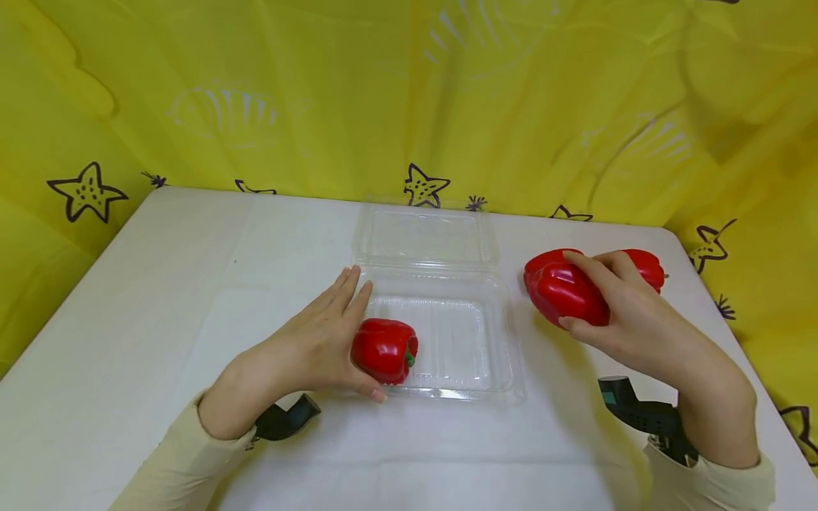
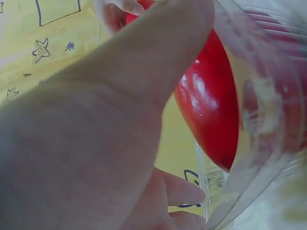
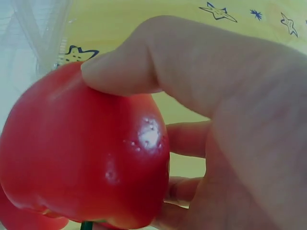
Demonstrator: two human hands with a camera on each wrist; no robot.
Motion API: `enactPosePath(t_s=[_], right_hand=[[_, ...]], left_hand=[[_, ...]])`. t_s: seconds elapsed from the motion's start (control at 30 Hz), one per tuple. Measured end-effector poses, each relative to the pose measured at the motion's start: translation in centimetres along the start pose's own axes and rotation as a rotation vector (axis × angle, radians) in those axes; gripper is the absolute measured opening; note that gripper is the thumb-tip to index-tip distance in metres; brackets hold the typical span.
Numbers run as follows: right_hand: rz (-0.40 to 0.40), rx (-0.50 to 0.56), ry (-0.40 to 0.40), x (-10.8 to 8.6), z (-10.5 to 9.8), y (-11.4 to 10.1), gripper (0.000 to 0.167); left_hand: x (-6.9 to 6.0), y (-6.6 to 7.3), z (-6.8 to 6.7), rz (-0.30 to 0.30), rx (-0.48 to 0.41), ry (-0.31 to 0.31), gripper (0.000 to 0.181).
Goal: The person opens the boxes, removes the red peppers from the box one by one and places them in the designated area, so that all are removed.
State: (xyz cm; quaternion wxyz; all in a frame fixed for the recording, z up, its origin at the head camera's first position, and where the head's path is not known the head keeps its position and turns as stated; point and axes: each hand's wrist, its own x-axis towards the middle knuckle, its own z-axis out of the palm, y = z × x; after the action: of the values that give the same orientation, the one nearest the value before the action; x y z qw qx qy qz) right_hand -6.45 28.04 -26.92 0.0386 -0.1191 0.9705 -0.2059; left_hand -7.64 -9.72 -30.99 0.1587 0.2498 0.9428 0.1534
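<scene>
A clear plastic clamshell box (image 1: 505, 383) lies with its lid folded back. In its left side rests a red bell pepper (image 1: 383, 348) on its side, green stem facing right. My left hand (image 1: 313, 341) lies along the box's left edge beside that pepper, fingers extended and thumb at the front rim; the left wrist view shows the pepper (image 2: 208, 100) close behind the thumb. Right of the box, my right hand (image 1: 629, 312) grips a second red bell pepper (image 1: 562, 291) between thumb and fingers. The right wrist view shows this pepper (image 3: 86, 148) with its stem pointing down.
Another red bell pepper (image 1: 647, 268) sits behind my right hand, near the table's right edge. The open lid (image 1: 424, 238) reaches toward the yellow patterned curtain (image 1: 332, 106) at the back. A white cloth covers the table (image 1: 166, 284). Each wrist carries a black device (image 1: 639, 411).
</scene>
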Motion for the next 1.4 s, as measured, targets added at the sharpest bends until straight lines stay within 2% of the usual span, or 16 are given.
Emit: enactPosePath(t_s=[0.2, 0.4, 0.67, 0.83, 1.07, 1.17, 1.4], right_hand=[[0.055, -0.009, -0.038, 0.2, 0.2, 0.6, 0.082], [0.051, -0.05, -0.071, 0.4, 0.2, 1.3, 0.082], [0.069, -0.026, -0.139, 0.6, 0.4, 1.5, 0.083], [0.084, -0.076, -0.163, 0.8, 0.7, 1.5, 0.088], [0.097, -0.1, -0.183, 1.3, 1.2, 1.4, 0.069], [0.102, -0.111, -0.205, 1.4, 1.2, 1.4, 0.067], [0.108, -0.147, -0.232, 1.4, 1.5, 1.3, 0.077]], left_hand=[[0.1, 0.0, 0.1, -0.003, -0.004, -0.005, 0.134], [0.1, 0.0, 0.1, -0.008, -0.005, 0.0, 0.134], [0.1, 0.1, 0.0, -0.011, -0.005, 0.001, 0.134], [0.1, 0.2, 0.0, -0.011, -0.003, 0.001, 0.134], [0.0, 0.2, -0.1, -0.01, -0.002, 0.005, 0.135], [0.0, 0.2, -0.1, -0.01, -0.003, 0.006, 0.134], [-0.1, 0.2, -0.1, -0.008, -0.005, 0.003, 0.134]])
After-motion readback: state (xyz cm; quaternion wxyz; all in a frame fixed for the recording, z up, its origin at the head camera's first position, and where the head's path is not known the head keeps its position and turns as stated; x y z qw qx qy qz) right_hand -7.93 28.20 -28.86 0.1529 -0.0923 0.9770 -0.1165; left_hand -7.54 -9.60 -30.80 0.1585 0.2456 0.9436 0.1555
